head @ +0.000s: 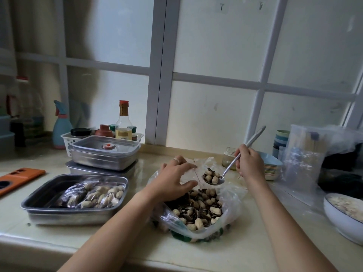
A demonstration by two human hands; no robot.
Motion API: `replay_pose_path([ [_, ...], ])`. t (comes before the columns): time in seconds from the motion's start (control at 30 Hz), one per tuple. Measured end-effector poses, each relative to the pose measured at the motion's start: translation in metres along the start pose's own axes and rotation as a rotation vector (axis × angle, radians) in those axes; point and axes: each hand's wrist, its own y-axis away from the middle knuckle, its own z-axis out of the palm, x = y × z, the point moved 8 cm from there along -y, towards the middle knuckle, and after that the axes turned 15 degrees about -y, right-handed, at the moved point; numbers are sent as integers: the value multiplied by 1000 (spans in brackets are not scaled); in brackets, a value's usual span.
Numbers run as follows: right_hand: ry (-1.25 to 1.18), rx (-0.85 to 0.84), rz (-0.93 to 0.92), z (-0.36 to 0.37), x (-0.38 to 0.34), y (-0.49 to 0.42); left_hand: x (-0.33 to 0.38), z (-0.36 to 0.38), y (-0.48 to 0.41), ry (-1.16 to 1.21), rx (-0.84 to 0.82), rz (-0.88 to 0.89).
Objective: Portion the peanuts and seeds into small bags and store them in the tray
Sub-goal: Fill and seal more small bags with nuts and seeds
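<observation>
Steel tray [74, 215] sits on the left part of the pale table [110, 240], stacked on a second one like it, and holds a few filled small bags [94, 195] of peanuts and seeds lying flat side by side. Just right of it a large plastic bag [232, 205] lies open on the table, with the loose peanuts and seeds [200, 209] heaped inside. The left grip [174, 177] reaches over this bag's far edge, thumb and fingers curved round the mouth of a small clear bag [204, 163] and holding it open. The right grip [248, 163] is closed round the handle of a metal spoon [235, 160], whose bowl, loaded with peanuts and striped seeds, hangs at the small bag's mouth, above the big bag. Behind the tray stand two lidded steel containers [104, 154], one on the other, a white basket [67, 141] of bottles and jars, and a blue spray bottle [60, 128]. A glass jar [228, 156] stands behind the spoon, a sheaf of clear bags [302, 158] leans at the right, and a white bowl [341, 220] sits at the right edge.
</observation>
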Motion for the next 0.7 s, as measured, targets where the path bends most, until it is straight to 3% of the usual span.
replay_pose_path([
  [0.43, 0, -134, -46, 21, -9, 13, 3, 8, -1, 80, -102, -15],
  [0.7, 116, -145, -220, 33, -27, 20, 4, 10, -2, -10, -157, -70],
])
